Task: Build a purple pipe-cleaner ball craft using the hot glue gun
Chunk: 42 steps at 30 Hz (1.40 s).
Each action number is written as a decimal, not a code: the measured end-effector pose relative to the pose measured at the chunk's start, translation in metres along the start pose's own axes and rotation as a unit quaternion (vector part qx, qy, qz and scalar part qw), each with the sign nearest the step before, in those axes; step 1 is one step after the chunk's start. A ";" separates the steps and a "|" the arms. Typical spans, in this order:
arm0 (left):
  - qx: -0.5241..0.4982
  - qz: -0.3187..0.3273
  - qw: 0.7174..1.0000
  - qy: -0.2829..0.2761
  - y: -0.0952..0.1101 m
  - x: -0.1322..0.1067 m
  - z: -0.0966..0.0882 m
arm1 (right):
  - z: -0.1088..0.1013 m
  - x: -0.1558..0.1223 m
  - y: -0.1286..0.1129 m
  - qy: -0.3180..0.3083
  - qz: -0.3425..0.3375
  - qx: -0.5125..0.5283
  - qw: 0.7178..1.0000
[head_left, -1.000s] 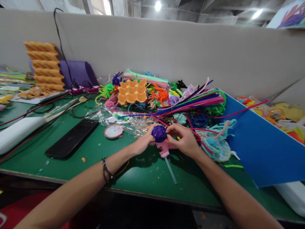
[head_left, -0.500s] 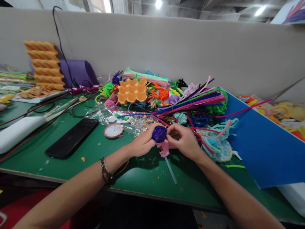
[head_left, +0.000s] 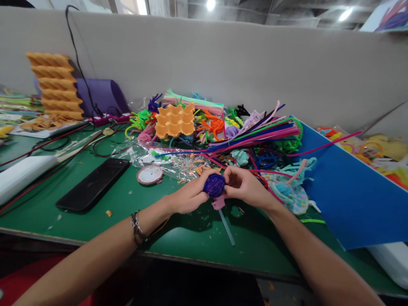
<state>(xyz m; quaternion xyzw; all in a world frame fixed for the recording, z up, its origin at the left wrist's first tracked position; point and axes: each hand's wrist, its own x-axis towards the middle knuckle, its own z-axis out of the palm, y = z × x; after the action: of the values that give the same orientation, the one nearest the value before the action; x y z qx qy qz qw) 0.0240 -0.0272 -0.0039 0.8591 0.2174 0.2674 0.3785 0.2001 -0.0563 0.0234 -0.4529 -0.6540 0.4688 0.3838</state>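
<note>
A dark purple-blue ball (head_left: 214,185), seemingly wound from pipe cleaner, is held above the green table between my hands. My left hand (head_left: 190,194) grips it from the left, fingers over the top and thumb underneath. On its right edge, my right hand (head_left: 245,185) pinches with thumb and forefinger; any small piece between those fingertips is hidden. Just below the ball lies a pink glue gun (head_left: 218,203), partly covered by my hands, with a translucent glue stick (head_left: 227,228) poking out toward me.
Behind my hands lies a heap of coloured pipe cleaners (head_left: 255,136) with an orange egg-crate piece (head_left: 175,120). A black phone (head_left: 93,185) and a round white-faced disc (head_left: 149,174) lie to the left. A blue board (head_left: 360,191) leans at the right.
The ball has turned slightly in my left hand, and my right fingers have closed in against its right side. The whole view has shifted a little.
</note>
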 end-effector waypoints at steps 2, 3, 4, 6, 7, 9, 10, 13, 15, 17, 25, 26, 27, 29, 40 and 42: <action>-0.016 0.008 1.000 -0.001 0.000 0.000 0.000 | 0.000 0.000 0.000 -0.008 0.010 0.028 1.000; -0.014 0.010 1.000 -0.006 0.000 0.000 0.000 | 0.000 0.000 0.000 -0.011 0.013 0.040 0.999; -0.006 0.009 1.000 -0.015 0.000 -0.001 -0.001 | 0.001 0.000 0.001 -0.017 0.014 0.048 0.999; 0.015 0.004 0.999 -0.032 0.001 -0.002 -0.002 | 0.001 0.000 0.001 -0.032 0.017 0.059 0.998; 0.021 0.002 0.999 -0.036 0.001 -0.002 -0.002 | 0.002 0.000 0.001 -0.038 0.017 0.061 0.997; 0.024 0.000 0.999 -0.038 0.002 -0.003 -0.003 | 0.002 0.000 0.001 -0.042 0.019 0.062 0.997; 0.022 -0.001 0.999 -0.038 0.002 -0.003 -0.003 | 0.002 0.000 0.000 -0.042 0.021 0.065 0.997; 0.004 0.007 0.999 -0.036 0.002 -0.003 -0.003 | 0.003 -0.001 0.000 -0.032 0.029 0.071 0.997; -0.006 0.014 0.999 -0.036 0.003 -0.002 -0.003 | 0.004 -0.001 0.000 -0.025 0.034 0.072 0.997; -0.007 0.015 0.999 -0.038 0.003 -0.002 -0.004 | 0.005 0.000 0.001 -0.025 0.040 0.076 0.996; -0.085 -0.032 0.996 -0.023 0.002 0.003 -0.003 | 0.006 0.002 0.000 0.005 0.064 0.085 0.994; -0.107 -0.036 0.993 -0.019 0.002 0.003 -0.003 | 0.006 0.002 0.000 0.004 0.064 0.087 0.994; -0.128 -0.037 0.991 -0.014 0.000 0.003 -0.002 | 0.005 0.001 -0.001 0.000 0.063 0.092 0.994; -0.160 -0.037 0.986 -0.005 -0.004 0.003 -0.001 | 0.002 -0.001 -0.001 -0.021 0.066 0.117 0.991; -0.165 -0.042 0.985 0.003 -0.007 0.003 -0.001 | 0.002 -0.003 -0.006 -0.040 0.051 0.094 0.994; -0.166 -0.029 0.986 0.005 -0.009 0.003 0.000 | 0.002 -0.002 -0.006 -0.045 0.045 0.088 0.994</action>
<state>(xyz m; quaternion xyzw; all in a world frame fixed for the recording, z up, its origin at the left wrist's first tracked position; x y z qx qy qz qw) 0.0251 -0.0199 -0.0098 0.7765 0.1965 0.2932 0.5220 0.1977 -0.0600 0.0282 -0.4249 -0.6061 0.5611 0.3706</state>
